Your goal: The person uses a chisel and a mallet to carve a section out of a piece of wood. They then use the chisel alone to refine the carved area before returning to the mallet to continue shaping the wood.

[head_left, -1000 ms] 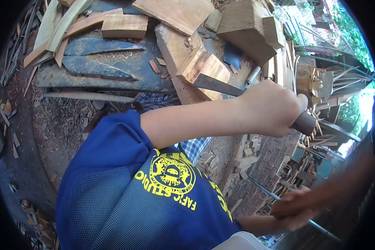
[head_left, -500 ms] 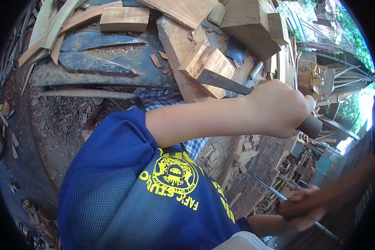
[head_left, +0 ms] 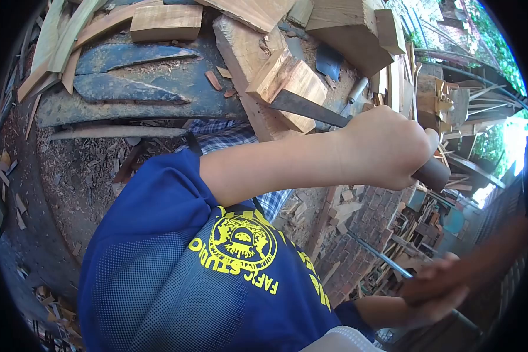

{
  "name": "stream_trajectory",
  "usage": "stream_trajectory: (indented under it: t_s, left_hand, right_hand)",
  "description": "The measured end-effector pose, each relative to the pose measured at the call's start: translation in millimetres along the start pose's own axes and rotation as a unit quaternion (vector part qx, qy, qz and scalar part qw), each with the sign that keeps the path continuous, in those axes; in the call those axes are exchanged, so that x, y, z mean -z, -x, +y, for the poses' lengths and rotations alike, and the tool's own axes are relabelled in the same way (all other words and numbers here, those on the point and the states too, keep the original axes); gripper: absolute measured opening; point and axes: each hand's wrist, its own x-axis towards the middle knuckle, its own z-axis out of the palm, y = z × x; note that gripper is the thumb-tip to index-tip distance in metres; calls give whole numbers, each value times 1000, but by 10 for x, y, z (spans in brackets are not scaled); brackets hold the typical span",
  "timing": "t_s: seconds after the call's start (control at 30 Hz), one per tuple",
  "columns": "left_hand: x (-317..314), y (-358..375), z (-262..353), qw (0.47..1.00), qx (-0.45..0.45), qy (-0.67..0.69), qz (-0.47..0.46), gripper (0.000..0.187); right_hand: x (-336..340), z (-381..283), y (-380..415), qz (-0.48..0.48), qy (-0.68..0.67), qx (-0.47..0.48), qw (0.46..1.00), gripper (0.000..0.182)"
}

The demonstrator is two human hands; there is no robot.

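Note:
My left hand (head_left: 387, 146) is wrapped round the handle of a chisel (head_left: 311, 110), whose cylindrical handle end (head_left: 433, 174) sticks out past my fist. The long metal blade reaches to a small notched wood block (head_left: 302, 91), its tip at the notch. Beneath that block lies a thick, rough wood slab (head_left: 246, 56). At the lower right, my right hand (head_left: 437, 305) grips a brown wooden mallet (head_left: 481, 261), smeared by motion. The mallet is apart from the chisel handle, and its far end blurs into the dark edge of the view.
A dark, dusty bench surface (head_left: 217, 105) carries a rectangular wood block (head_left: 166, 23), a large block (head_left: 346, 35) and a metal tube (head_left: 358, 91). Shavings cover the ground (head_left: 88, 170). A metal rod (head_left: 378, 253) runs beside piled scraps on the right.
The view has shifted slightly, so the bench and wood sit a little further left. My right hand and the mallet have moved slightly; the chisel stays against the notched block.

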Motion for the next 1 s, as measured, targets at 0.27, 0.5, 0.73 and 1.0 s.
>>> stream_trajectory:
  t_s: [0.27, 0.5, 0.73, 1.0]
  left_hand:
    - [78, 26, 26, 1000, 1, 14, 14, 32]
    - [570, 214, 88, 994, -48, 62, 83, 39]
    - [1380, 812, -189, 844, 36, 326, 424, 17]
    - [1427, 723, 155, 924, 351, 13, 151, 25]
  right_hand:
    - [178, 71, -78, 201, 96, 199, 954, 66]
    - [42, 908, 139, 176, 27, 77, 981, 64]
    - [-247, 1988, 478, 233, -114, -103, 960, 52]
    - [-792, 3092, 746, 224, -169, -272, 920, 34]
